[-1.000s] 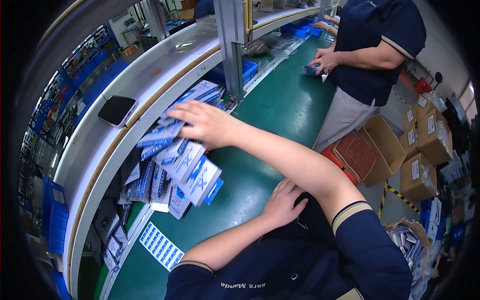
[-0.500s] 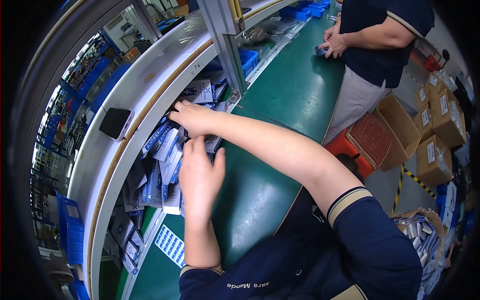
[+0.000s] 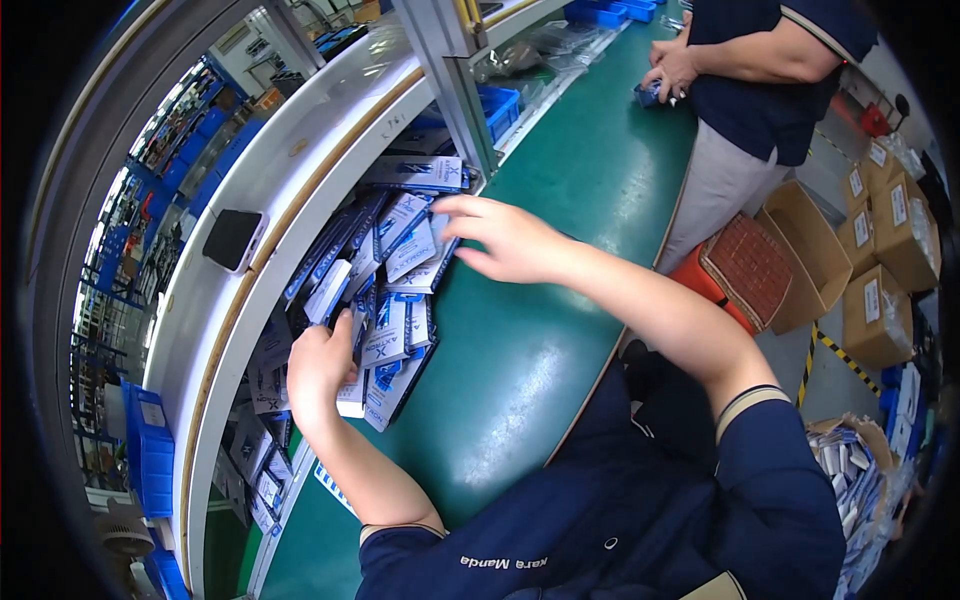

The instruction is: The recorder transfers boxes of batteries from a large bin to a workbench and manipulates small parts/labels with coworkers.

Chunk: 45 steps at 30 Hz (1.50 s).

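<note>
The left hand (image 3: 318, 368) is closing its grip on a small box (image 3: 352, 392) while the right hand (image 3: 497, 238), fingers loosely open, is pressing the box pile (image 3: 400, 290) on the green surface (image 3: 520, 380), seemingly gathering them.

Head camera; looks down, close

Glossy printed cardboard boxes (image 3: 395, 290), blue-white; smooth matt green table mat (image 3: 560, 330); brushed metal post (image 3: 450, 70); plain brown corrugated cartons (image 3: 880, 270); glossy blue plastic bins (image 3: 150, 460).

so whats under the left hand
The left hand lies on a heap of small blue-and-white boxes on the green table. The boxes beneath its palm are covered.
</note>
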Available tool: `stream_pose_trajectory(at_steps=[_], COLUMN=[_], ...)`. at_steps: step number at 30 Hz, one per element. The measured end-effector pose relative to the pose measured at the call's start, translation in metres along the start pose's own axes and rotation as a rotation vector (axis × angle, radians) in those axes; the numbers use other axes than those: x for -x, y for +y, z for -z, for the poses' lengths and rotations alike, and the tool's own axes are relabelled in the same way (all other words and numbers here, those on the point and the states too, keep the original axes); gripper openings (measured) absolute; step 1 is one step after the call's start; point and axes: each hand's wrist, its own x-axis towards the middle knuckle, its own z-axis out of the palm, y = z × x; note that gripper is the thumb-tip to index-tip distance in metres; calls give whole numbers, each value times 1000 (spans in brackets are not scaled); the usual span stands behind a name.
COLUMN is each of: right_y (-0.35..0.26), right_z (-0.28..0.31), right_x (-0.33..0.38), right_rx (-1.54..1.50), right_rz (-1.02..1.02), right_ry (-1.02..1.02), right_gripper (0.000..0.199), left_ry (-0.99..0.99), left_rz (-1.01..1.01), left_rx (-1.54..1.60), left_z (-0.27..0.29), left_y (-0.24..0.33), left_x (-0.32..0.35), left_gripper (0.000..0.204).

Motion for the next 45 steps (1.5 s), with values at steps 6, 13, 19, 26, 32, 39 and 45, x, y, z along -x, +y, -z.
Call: stream_pose_trajectory(at_steps=[6, 13, 19, 26, 32, 39, 45], right_y=[-60, -311, -483, -478, -484, -473, -501], right_z=[171, 259, 133, 105, 154, 156, 220], right_x=[189, 465, 558, 515, 524, 591, 567], right_rx=[361, 1338, 447, 698, 208, -354, 78], right_rz=[-499, -1474, -2613, -2506, -2659, -2619, -2223], right_ry=[-15, 941, 83, -7, -438, -594, 258], right_gripper=[18, 21, 125, 93, 77, 80, 53], left_ry=[138, -70, -815, -1030, -1235, -1140, -1137], left_rz=[-206, -1060, -1601, -1949, -1847, -1765, -1862], left_rx=[-235, 38, -111, -136, -564, -517, -574], left_z=[-7, -71, -191, -271, -290, -287, -293], left_y=[0, 98, 180, 181, 186, 189, 185], left_x=[8, 105, 200, 229, 176, 171, 168], left_gripper=[51, 35, 29, 15, 37, 47, 48])
